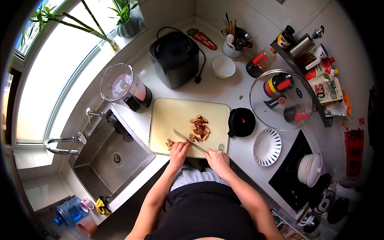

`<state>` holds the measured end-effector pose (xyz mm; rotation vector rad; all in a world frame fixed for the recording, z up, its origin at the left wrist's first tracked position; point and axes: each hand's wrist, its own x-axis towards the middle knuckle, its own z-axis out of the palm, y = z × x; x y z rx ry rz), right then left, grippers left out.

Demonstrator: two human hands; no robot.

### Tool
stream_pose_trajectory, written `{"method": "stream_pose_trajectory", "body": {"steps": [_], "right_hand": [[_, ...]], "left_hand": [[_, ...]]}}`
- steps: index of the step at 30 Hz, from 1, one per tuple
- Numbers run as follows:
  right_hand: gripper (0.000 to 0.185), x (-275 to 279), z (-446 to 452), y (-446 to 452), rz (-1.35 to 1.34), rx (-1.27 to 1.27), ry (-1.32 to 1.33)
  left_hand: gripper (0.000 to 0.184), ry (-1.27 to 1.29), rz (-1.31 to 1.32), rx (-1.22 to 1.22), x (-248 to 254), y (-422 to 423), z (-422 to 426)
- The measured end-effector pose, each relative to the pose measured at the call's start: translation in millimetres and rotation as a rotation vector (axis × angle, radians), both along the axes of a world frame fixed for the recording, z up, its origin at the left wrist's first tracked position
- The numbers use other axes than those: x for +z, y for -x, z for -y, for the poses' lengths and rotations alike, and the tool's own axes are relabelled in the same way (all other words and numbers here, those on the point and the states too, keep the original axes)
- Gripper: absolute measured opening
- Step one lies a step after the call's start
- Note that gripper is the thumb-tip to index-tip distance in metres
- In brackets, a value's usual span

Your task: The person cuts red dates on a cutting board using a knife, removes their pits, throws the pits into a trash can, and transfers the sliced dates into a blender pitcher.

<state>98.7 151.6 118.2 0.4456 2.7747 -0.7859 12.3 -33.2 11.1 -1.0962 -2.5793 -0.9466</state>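
A cream cutting board lies on the counter in front of me. My right hand is closed round the handle of a knife, whose blade points up and to the left across the board. At the board's near edge, my left hand has its fingers bent together beside the blade; what they hold, if anything, is hidden. Reddish-brown sliced pieces form a pile just beyond the blade. A smaller group of pieces lies at the tips of my left fingers.
Left are a sink and a blender jug. Behind the board stand a black appliance and a white bowl. Right are a round black object, a glass lid, a patterned plate and a hob.
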Motion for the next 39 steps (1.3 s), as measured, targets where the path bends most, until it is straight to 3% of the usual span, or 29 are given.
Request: {"method": "stream_pose_trajectory", "body": {"steps": [15, 21, 39], "right_hand": [[0.030, -32.9, 19.8, 24.7, 0.033, 0.008, -0.039], [0.035, -42.0, 22.6, 43.9, -0.061, -0.129, 0.136], [0.028, -2.9, 13.0, -7.5, -0.062, 0.055, -0.051]], "left_hand": [[0.026, -0.010, 0.004, -0.004, -6.6, 1.2, 0.5], [0.027, -0.041, 0.058, -0.010, -1.7, -0.3, 6.4], [0.026, 0.002, 0.002, 0.052, -0.9, -7.3, 12.7]]}}
